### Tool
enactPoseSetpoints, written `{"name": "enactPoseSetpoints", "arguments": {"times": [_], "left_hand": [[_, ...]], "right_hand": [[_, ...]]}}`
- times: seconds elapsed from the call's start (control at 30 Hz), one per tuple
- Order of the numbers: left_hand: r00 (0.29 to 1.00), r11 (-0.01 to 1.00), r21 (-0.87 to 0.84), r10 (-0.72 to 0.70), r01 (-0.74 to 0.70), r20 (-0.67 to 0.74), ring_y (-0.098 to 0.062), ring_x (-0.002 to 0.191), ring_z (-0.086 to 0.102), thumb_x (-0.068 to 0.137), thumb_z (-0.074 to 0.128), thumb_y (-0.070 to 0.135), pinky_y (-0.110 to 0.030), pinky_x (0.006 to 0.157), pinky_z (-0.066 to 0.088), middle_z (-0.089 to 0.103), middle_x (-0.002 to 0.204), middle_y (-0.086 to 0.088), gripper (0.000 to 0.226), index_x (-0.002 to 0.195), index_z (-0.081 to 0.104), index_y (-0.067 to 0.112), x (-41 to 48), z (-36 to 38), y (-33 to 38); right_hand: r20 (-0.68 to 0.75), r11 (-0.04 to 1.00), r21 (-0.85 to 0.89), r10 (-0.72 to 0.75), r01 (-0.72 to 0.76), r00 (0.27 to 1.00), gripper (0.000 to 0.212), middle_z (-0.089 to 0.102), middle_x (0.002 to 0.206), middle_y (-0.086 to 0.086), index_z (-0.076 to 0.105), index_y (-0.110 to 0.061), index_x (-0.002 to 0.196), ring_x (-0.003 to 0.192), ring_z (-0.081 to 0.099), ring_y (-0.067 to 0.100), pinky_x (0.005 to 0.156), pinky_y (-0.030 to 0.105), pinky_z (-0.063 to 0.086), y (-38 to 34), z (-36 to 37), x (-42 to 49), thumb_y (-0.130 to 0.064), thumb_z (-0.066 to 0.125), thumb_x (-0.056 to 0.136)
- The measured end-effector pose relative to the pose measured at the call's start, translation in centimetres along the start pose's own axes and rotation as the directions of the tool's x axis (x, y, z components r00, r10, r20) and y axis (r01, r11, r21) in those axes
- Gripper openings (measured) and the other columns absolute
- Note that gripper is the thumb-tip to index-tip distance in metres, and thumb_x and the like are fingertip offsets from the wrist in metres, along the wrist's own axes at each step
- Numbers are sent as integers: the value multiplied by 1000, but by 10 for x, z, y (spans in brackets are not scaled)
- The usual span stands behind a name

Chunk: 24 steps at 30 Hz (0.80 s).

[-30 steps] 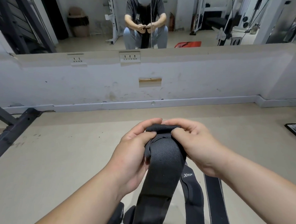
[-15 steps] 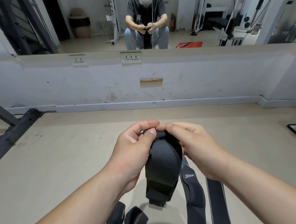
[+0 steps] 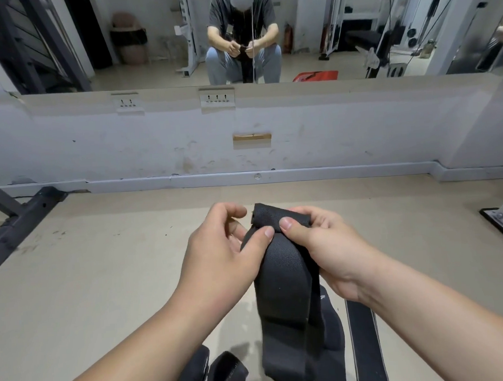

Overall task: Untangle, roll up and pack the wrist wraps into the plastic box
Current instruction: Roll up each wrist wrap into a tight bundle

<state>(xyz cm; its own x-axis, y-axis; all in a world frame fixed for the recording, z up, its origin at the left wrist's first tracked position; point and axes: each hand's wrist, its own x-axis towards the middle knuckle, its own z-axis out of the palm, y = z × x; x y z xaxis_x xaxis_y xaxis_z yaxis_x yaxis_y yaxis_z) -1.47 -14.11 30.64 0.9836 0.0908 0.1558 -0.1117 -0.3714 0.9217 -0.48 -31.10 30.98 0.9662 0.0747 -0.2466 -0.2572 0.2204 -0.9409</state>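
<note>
Wrist wrap (image 3: 282, 276): top end pinched by your left grip (image 3: 219, 257) and right grip (image 3: 327, 244); roll barely begun. Two rolled wraps (image 3: 226, 374): done, on floor (image 3: 103, 287) under left grip. Loose straps (image 3: 365, 345): under right grip, pending. Plastic box: unseen.

Beige floor (image 3: 87, 274), scuffed white wall (image 3: 358, 130), long mirror (image 3: 147, 40) above.

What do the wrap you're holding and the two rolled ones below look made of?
Held wrap: black woven fabric, matte. A fine weave grain shows, and it folds softly where the left hand and right hand pinch it. Rolled wraps: apparently the same dark fabric, but too blurred to confirm.
</note>
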Motion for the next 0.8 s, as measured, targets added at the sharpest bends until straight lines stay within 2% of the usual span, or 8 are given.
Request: {"name": "enactPoseSetpoints", "arguments": {"times": [0.13,0.2,0.3,0.37,0.5,0.6,0.7,0.8], "left_hand": [[991,962,239,131,-128,3,-8,64,56,86,82,36,-24,61,47,62,72,8,21,85,63,30,1,-3,-4],[987,935,314,159,-162,33,-10,65,58,92,76,33,-27,62,48,63,68,10,18,81,63,28,3,-4,-8],[989,960,236,145,-150,40,-11,58,56,97,72,26,-23,55,44,65,63,12,16,81,67,26,5,-3,-9],[986,967,190,166,-169,31,-12,58,58,95,76,23,-27,57,47,67,63,8,15,81,71,24,2,0,-5],[994,993,-117,-11,24,109,-20,61,65,90,82,19,-41,67,58,72,72,-12,12,80,77,19,-5,7,6],[977,988,-142,-32,63,211,-11,69,65,94,78,17,-46,78,59,76,81,-11,11,86,81,24,-8,7,9],[952,994,-103,51,-20,303,-10,77,66,102,67,12,-40,76,56,75,88,-3,27,96,83,33,-9,4,4],[965,988,-2,153,-156,213,-4,72,63,96,74,10,-17,65,45,68,82,10,20,98,86,26,-4,3,-4]], "right_hand": [[-89,1000,-30,-8,6,996,9,81,99,14,72,-11,107,84,77,25,74,34,61,4,2,0,-9,64,104],[-134,998,-56,-24,17,991,9,82,99,11,73,-12,106,85,78,23,73,32,60,4,2,1,-10,64,104],[-181,994,-104,-61,42,982,9,82,99,8,74,-13,108,89,79,23,76,32,61,2,-2,4,-12,66,103],[-209,983,-172,-95,59,973,8,82,96,6,75,-15,106,89,80,23,78,34,62,3,-4,4,-14,67,102],[-176,965,-242,-144,99,974,8,82,88,5,76,-16,100,83,79,23,76,35,64,10,0,2,-12,69,101],[-144,965,-237,-149,112,978,11,81,88,7,76,-17,97,82,79,23,74,34,64,11,2,1,-11,68,102],[-120,979,-177,-119,97,986,15,82,86,3,75,-19,95,77,78,16,68,25,62,5,-1,1,-9,66,102],[-50,991,-127,-46,39,998,13,82,92,10,77,-16,97,81,78,21,70,29,61,0,-4,-2,-8,67,101]]}}
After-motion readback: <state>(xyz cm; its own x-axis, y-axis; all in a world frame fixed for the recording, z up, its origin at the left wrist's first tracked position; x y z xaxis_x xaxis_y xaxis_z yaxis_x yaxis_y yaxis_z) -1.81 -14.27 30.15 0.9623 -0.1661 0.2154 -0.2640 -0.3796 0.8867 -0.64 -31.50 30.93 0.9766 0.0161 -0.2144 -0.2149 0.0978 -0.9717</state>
